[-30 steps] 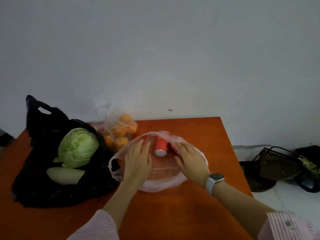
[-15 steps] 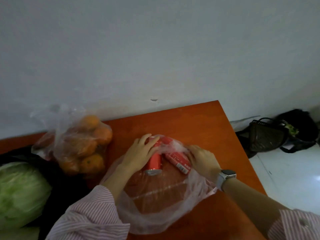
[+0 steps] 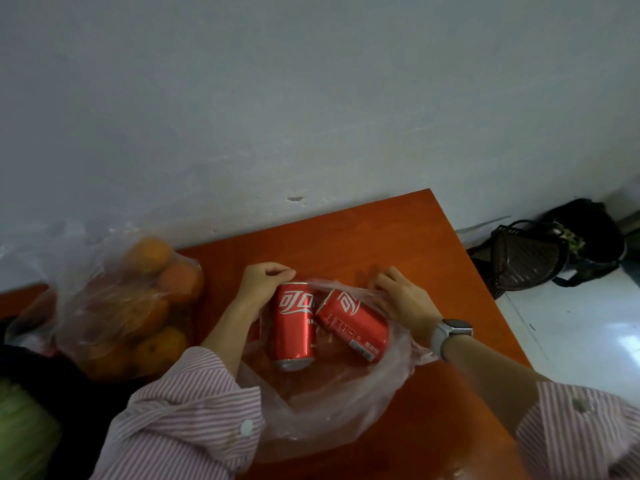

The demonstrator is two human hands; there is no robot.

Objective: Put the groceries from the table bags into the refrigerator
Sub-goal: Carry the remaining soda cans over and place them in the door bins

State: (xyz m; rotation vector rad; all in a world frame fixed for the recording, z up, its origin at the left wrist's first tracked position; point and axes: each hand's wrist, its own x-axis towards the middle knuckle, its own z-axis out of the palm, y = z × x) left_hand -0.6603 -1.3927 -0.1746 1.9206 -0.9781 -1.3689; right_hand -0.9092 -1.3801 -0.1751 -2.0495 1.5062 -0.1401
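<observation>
1. Bag of oranges [image 3: 138,306] at the table's [image 3: 363,237] left, against the back edge; a cabbage [image 3: 20,434] sits at the lower left.
2. Two red cola cans [image 3: 294,320] lie touching on the clear plastic bag [image 3: 332,400], mid-table.
3. Left hand [image 3: 258,289] curls around the left can's top end; right hand [image 3: 403,301] pinches the bag's rim beside the right can.
4. Bare tabletop toward the back right corner; a black basket [image 3: 526,258] sits on the floor beyond the right edge.

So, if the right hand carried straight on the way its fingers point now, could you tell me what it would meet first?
The right hand points left across the clear bag mouth, so it would probably meet the tilted right can first, then the left can. Depth is unclear.
</observation>
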